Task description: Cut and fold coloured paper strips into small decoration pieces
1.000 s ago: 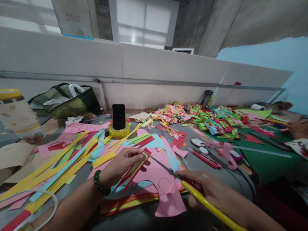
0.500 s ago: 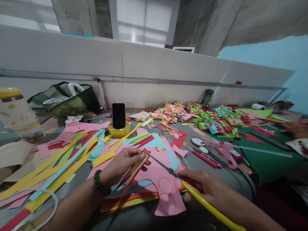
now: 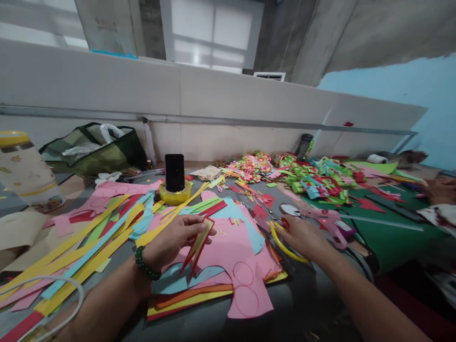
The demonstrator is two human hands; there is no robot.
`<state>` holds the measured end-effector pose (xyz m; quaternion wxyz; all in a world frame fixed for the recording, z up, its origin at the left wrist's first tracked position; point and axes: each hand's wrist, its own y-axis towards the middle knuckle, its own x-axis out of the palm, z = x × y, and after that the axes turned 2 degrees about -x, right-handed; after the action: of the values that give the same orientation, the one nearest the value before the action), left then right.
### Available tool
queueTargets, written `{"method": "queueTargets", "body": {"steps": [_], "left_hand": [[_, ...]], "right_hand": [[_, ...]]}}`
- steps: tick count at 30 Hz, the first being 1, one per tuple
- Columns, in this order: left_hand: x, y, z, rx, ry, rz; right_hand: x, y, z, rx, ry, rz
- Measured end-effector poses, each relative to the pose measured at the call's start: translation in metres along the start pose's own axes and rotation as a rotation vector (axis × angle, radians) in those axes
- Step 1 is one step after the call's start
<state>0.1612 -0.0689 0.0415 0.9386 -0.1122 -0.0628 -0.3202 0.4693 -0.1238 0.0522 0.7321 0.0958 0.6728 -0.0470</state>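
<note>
Between the thumb and fingers of my left hand (image 3: 187, 232) is a red and yellow paper piece (image 3: 200, 242) with pointed ends hanging down. A green bead bracelet circles that wrist. My right hand (image 3: 301, 233) is closed on yellow-handled scissors (image 3: 285, 247), whose blades point away over the scraps. Under my left hand lies a pink sheet (image 3: 217, 244) with drawn circles at its lower part, on top of orange, yellow and red sheets.
Long paper strips (image 3: 89, 251) cover the left side, near a cup (image 3: 30, 171). A phone (image 3: 174, 172) stands on a yellow tape roll (image 3: 175, 195). A pink glue gun (image 3: 329, 222) lies at right; a person's hand (image 3: 440, 191) is beyond it.
My right hand has moved forward and turned, taking the scissors away from the paper piece. My left hand has shifted slightly left and down, still holding the piece.
</note>
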Motion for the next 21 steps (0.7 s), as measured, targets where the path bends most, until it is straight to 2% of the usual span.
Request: {"method": "queueTargets", "body": {"steps": [5,8,10,12,14,17,19,21], "left_hand": [[-0.003,0.002,0.001,0.07,-0.028,0.065],[-0.004,0.003,0.002,0.087,0.003,0.13],[0.0,0.002,0.003,0.092,0.065,0.145],[0.009,-0.001,0.001,0.096,0.114,0.134],[0.02,-0.003,-0.002,0.098,0.124,0.103],[0.032,-0.006,-0.007,0.108,0.11,0.037],[0.033,-0.007,-0.008,0.12,0.12,0.005],[0.028,-0.006,-0.006,0.127,0.139,-0.014]], "right_hand": [[0.021,0.013,-0.001,-0.013,-0.052,-0.053],[0.01,0.007,-0.005,-0.004,-0.129,-0.068],[-0.008,-0.003,-0.017,-0.061,-0.091,0.037],[-0.027,-0.017,-0.037,-0.202,0.113,0.2],[-0.04,-0.029,-0.064,-0.4,0.446,0.219],[-0.041,-0.033,-0.1,-0.627,0.819,0.046],[-0.036,-0.023,-0.114,-0.668,0.976,-0.089],[-0.031,-0.004,-0.118,-0.654,1.06,-0.15]]}}
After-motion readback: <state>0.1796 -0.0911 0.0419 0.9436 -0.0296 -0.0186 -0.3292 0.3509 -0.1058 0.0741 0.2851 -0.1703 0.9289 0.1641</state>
